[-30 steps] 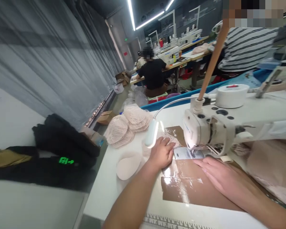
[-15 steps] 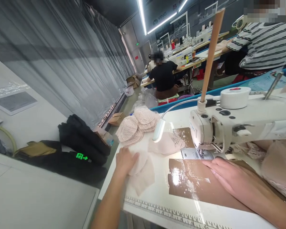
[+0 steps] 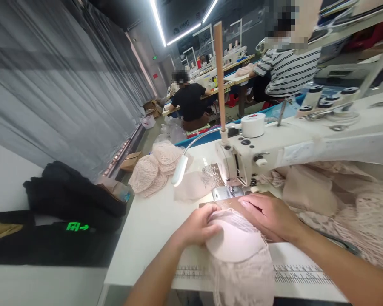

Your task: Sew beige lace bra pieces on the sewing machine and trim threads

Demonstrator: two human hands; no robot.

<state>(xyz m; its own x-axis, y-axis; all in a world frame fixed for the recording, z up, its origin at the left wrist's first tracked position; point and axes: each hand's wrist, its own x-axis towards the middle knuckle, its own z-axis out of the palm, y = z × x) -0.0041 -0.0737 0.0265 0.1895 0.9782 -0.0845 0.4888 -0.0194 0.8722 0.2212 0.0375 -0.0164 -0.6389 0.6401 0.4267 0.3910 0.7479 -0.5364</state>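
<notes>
both hands hold a pale pink moulded foam cup with lace fabric just in front of the white industrial sewing machine — the left hand grips its left edge, fingers curled, and the right hand presses its top, fingers bent over the lace. a stack of pink lace cups lies left of the machine.

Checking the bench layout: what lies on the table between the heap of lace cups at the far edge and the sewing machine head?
In the head view, a loose pale pink cup lies there, under the machine's small lamp.
</notes>
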